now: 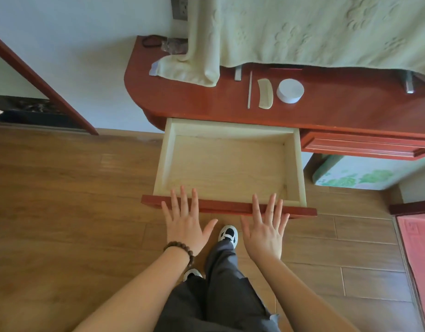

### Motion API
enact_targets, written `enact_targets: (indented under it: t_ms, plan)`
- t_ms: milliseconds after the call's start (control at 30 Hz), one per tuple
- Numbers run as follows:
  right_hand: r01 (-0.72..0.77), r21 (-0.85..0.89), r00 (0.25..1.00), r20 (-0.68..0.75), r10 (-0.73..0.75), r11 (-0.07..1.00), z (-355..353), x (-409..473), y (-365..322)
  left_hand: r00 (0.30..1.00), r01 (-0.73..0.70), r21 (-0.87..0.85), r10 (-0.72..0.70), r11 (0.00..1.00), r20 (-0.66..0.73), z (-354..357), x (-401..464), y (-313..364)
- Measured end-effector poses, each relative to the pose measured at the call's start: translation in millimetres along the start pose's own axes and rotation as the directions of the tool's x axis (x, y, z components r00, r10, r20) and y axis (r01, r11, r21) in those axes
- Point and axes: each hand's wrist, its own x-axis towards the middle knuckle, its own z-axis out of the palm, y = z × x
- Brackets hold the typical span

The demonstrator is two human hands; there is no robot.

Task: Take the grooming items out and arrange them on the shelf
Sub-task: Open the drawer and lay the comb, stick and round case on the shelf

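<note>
Standing over an emptied drawer (227,164), both hands spread flat in front of it

Neither the left hand (186,222) nor the right hand (266,230) holds anything; the fingers are straight and fanned, tips overlapping the drawer's red front edge, though I cannot tell whether they touch it or hover above. The grooming items already lie on the red shelf (206,99) beyond: a thin stick (249,89), a pale comb (265,93) and a round white jar (290,90), side by side in a tidy row near the front edge, likely so each can be picked up easily. A draped towel (199,65) covers the shelf's back and left part, leaving bare room to the right of the jar. I'd judge the arranging done; the drawer has a straight, unobstructed path inward if pushed shut
</note>
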Motion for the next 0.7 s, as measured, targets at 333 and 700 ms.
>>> enact_targets:
  t_ms: [333,700]
  plan:
    - [0.043,-0.034,0.999,0.027,-0.042,0.999,-14,52,-3,0.996,-0.002,0.05,-0.002,0.999,0.095,-15,53,10]
    - [0.081,-0.012,0.997,0.018,-0.081,0.997,-30,113,-12,0.991,0.025,0.097,-0.038,0.995,0.13,-35,116,20]
